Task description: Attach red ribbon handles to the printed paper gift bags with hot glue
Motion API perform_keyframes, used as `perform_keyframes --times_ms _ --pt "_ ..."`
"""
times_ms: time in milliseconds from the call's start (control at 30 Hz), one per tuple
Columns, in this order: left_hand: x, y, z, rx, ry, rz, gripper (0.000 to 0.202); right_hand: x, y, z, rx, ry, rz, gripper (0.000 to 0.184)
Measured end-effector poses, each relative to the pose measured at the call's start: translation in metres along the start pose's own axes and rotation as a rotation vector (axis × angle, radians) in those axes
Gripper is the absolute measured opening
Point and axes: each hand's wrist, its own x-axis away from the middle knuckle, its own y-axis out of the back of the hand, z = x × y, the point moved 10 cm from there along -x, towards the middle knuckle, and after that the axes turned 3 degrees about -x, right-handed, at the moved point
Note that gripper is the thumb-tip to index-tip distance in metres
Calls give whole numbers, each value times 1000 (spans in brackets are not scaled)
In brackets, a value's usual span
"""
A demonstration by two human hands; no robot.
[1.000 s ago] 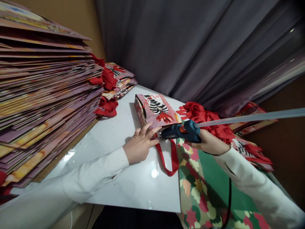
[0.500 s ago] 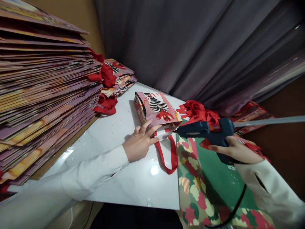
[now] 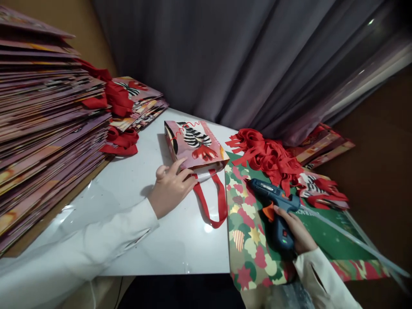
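Observation:
A pink paper gift bag (image 3: pixel 196 146) with a black-and-white striped print lies flat on the white table, its open end facing me. A red ribbon handle (image 3: pixel 205 206) loops out of that end onto the table. My left hand (image 3: pixel 172 186) rests at the bag's mouth, fingers stretched and apart, the fingertips touching its edge. In my right hand (image 3: pixel 299 231) is a blue hot glue gun (image 3: pixel 273 195) with an orange trigger. A long clear glue stick (image 3: pixel 347 236) sticks out of its back. The gun's tip is apart from the bag, above the green patterned sheet.
A tall stack of flat paper bags (image 3: pixel 48 141) fills the left, with a smaller pile (image 3: pixel 151 107) behind it. Red ribbons (image 3: pixel 270 154) lie heaped on the green patterned sheet (image 3: pixel 247 240). More bags (image 3: pixel 322 189) are at the right. A grey curtain (image 3: pixel 193 56) hangs behind.
My right hand has drawn the glue gun away from the bag's mouth, right and down toward me. My left hand stays at the bag's edge. The whole view has shifted slightly.

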Motion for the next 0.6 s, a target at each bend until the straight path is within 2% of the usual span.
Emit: perform_keyframes --times_ms 100,233,333,400,467,500,533,600 --pt "1 -1 -1 -51 -11 -4 25 -12 1 18 242 117 18 37" --pt "2 -8 -3 -101 -19 41 34 -14 -9 54 897 429 26 51" --pt "2 -15 -3 -148 -19 73 36 -4 -20 74 1305 530 -88 45" --pt "3 -22 -1 -163 -13 97 34 8 -32 93 1439 569 -215 36" --pt "4 -32 0 -167 -11 139 33 24 -55 111 1457 638 -282 31" --pt "5 -37 1 -168 -12 168 34 30 -72 118 1442 682 -261 31" --pt "5 -42 1 -171 -12 201 36 36 -92 121 1417 728 -204 30" --pt "5 -49 3 -189 -12 252 38 49 -145 119 1352 854 23 27"
